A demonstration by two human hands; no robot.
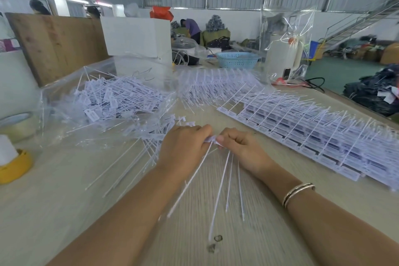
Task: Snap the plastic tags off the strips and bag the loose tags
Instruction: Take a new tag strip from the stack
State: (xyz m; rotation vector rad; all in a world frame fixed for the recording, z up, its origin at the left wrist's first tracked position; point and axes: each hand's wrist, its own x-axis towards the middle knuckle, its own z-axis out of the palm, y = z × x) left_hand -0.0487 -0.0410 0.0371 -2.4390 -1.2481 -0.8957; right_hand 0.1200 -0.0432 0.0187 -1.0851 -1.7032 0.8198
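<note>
Your left hand (pixel 183 147) and right hand (pixel 239 147) both pinch one tag strip (pixel 212 139) between them, tails pointing to 6 o'clock. Tag print unreadable. Loose tags (pixel 112 99) in bag (pixel 64 97) at 10 o'clock; stacked strips (pixel 313 136) at 2.

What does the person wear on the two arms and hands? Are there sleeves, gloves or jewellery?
Both forearms are bare, with no sleeves in view, and neither the left hand nor the right hand has a glove. The right wrist carries a thin metallic bangle with a dark line along it.

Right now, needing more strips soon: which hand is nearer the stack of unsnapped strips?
Right. The right hand lies just beside the stack of unsnapped strips; the left hand sits farther off, beyond it.
</note>
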